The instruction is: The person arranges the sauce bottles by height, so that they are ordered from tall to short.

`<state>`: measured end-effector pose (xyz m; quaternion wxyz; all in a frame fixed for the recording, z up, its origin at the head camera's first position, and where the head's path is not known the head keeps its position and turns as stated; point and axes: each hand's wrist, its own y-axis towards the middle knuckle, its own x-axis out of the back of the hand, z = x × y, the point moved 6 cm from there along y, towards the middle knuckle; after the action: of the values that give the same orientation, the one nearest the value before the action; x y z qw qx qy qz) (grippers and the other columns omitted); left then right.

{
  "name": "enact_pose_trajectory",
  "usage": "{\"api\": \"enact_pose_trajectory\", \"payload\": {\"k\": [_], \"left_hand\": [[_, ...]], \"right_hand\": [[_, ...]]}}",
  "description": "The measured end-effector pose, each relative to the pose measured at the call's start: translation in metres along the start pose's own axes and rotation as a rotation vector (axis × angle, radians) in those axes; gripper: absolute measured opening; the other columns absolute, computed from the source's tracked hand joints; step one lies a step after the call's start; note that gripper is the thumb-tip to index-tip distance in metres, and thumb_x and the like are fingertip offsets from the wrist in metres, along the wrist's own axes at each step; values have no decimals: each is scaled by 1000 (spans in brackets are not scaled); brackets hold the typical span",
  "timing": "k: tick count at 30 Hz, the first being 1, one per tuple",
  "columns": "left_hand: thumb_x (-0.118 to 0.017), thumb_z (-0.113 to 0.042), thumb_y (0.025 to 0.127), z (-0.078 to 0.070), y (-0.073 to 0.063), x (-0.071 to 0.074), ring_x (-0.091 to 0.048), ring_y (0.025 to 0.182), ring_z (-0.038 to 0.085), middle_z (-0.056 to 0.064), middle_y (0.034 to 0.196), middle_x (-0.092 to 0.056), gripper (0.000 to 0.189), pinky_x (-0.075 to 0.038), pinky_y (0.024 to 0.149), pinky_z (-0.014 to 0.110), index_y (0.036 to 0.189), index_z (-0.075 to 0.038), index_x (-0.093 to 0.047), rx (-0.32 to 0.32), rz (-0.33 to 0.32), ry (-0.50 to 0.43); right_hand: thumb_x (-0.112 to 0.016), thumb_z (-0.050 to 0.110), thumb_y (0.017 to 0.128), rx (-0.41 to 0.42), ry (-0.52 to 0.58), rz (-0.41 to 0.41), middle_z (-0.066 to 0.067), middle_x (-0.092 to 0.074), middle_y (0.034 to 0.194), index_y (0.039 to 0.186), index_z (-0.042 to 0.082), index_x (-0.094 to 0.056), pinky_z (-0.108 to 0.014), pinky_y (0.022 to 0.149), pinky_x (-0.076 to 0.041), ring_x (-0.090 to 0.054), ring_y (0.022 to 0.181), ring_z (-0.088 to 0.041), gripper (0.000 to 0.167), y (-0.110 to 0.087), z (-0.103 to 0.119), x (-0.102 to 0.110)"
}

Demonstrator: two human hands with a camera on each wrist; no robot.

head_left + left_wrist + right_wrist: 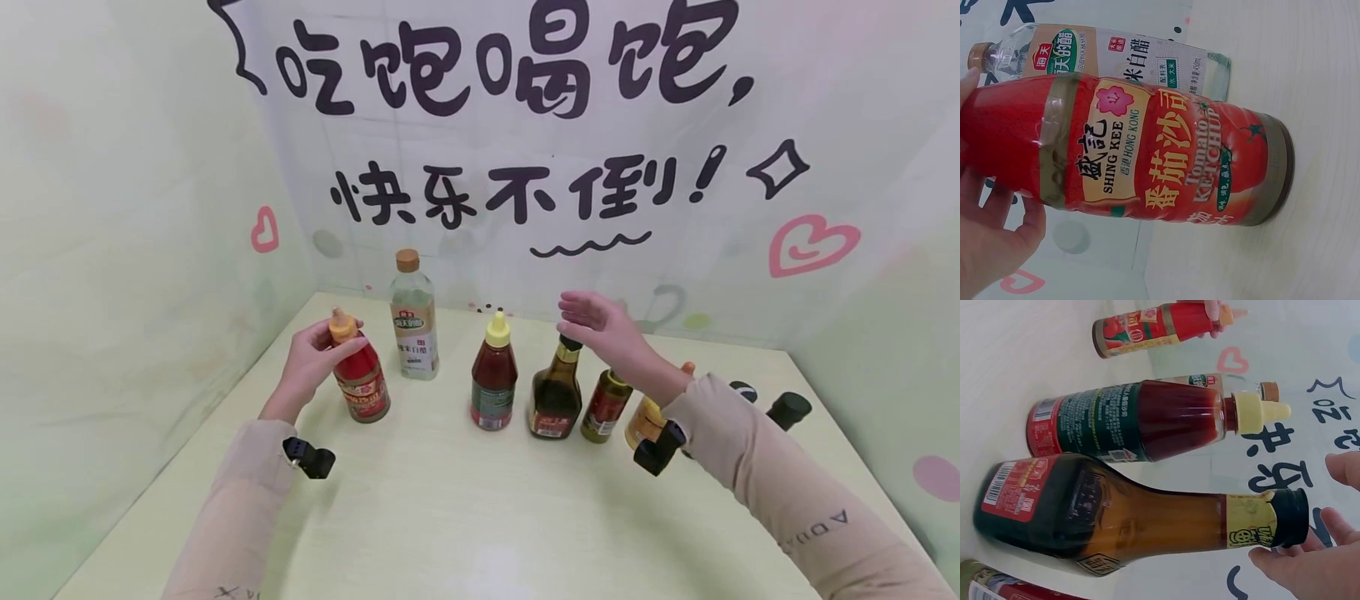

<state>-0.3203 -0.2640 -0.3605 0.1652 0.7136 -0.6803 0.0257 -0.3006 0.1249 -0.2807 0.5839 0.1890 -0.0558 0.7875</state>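
My left hand (306,363) grips a red tomato ketchup bottle (364,387) by its upper part, just under the orange nozzle cap. In the left wrist view the ketchup bottle (1166,150) fills the middle, its label facing the camera. My right hand (611,333) is at the black cap of a brown sauce bottle (555,403), with its fingers spread and fairly straight. Seen from the right wrist, fingertips (1266,557) lie right at that cap. A dark red sauce bottle (494,385) with a yellow nozzle stands left of the brown one.
A clear white vinegar bottle (415,333) stands behind the ketchup. Right of the brown bottle are a small red-labelled bottle (606,407) and a yellow one (647,423), partly behind the right forearm. Farther right a dark-capped container (789,410) shows. Printed cloth (480,267) hangs behind the table.
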Motion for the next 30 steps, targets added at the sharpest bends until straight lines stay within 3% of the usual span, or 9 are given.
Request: {"api": "enact_pose_trajectory", "payload": {"k": [7,14,17,18,23,26,27,30], "left_hand": [[-67,-39,76,-6,-3,-1,-50,101,20,10,117,-54,53,-44,85,36,117,-7,-55,47,-19,35],[-67,-36,77,-3,-1,-1,-50,98,18,8,115,-55,49,-45,83,35,116,-10,-56,-5,10,-16],[-68,-37,76,-4,-2,-1,-51,98,17,9,116,-55,50,-45,83,33,116,-10,-56,3,2,-23],[-66,-39,77,-11,-5,-2,-50,99,18,11,118,-54,52,-45,84,33,117,-8,-55,25,-10,21],[-66,-35,78,-9,-4,-1,-51,96,15,9,115,-55,51,-45,79,24,119,-5,-54,37,-12,36],[-65,-35,79,-8,-3,-2,-51,96,16,9,114,-56,50,-46,79,27,118,-6,-54,30,-12,39],[-65,-35,79,-7,-3,-1,-51,97,18,9,115,-55,50,-46,80,29,118,-6,-54,24,-9,35],[-68,-28,78,19,9,4,-52,95,16,7,113,-57,43,-47,76,28,115,-10,-58,-16,-5,-42]], "right_hand": [[-59,17,85,-7,-17,-2,-15,-42,130,130,3,-37,-42,99,-30,-38,121,-27,52,-6,-10,-5],[-58,15,86,-37,40,-26,-17,-41,130,130,3,-37,-45,95,-33,-42,117,-28,51,-14,-23,-9],[-58,14,86,-36,47,-51,-19,-42,129,131,4,-37,-44,94,-35,-44,115,-29,51,-16,-26,-9],[-58,14,86,-33,52,-61,-20,-42,128,131,4,-37,-44,93,-35,-45,114,-29,50,-16,-27,-9],[-58,11,86,-14,65,-97,-21,-44,125,129,4,-38,-43,92,-36,-46,113,-29,48,-16,-29,-10],[-57,10,86,12,42,-108,-22,-45,124,128,2,-38,-43,92,-37,-45,114,-29,47,-17,-28,-11],[-56,10,87,19,38,-110,-22,-45,124,128,2,-38,-43,91,-37,-45,115,-30,46,-17,-28,-11],[-55,8,87,43,28,-106,-24,-45,124,127,0,-38,-44,92,-37,-43,116,-31,44,-18,-27,-13]]}}
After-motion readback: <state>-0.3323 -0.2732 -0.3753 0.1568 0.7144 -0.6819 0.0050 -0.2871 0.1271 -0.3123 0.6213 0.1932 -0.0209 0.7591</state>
